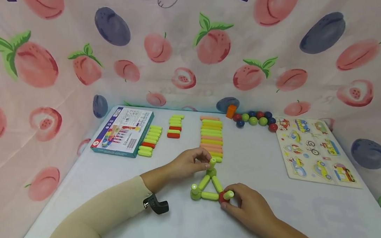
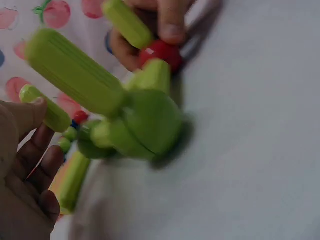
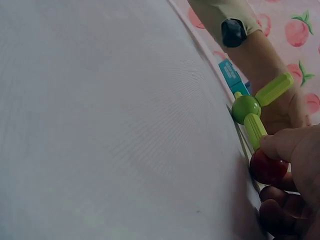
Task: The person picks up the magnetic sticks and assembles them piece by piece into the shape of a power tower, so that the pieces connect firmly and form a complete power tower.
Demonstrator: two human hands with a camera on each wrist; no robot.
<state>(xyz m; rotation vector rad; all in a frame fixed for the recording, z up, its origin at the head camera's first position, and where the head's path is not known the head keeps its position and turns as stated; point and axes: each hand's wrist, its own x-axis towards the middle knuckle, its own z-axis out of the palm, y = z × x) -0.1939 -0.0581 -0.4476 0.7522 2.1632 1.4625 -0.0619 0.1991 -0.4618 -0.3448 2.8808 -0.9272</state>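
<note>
On the table lies a triangle of green rods (image 1: 210, 196) joined at its corners by two green balls (image 1: 195, 192) and one red ball (image 1: 222, 197). A short green rod stands up from each ball. At the far corner my left hand (image 1: 189, 163) pinches the upright rod (image 1: 212, 163) between thumb and fingers, as the left wrist view also shows. My right hand (image 1: 252, 207) grips the red ball (image 3: 269, 166) at the near right corner, thumb on one side and fingers on the other.
Behind the triangle lies a column of coloured rods (image 1: 211, 137). Further left are smaller rod groups (image 1: 174, 127) and a printed box (image 1: 122, 130). Several balls (image 1: 253, 120) and an orange block (image 1: 231, 111) sit at the back, beside a picture puzzle board (image 1: 318, 151) on the right.
</note>
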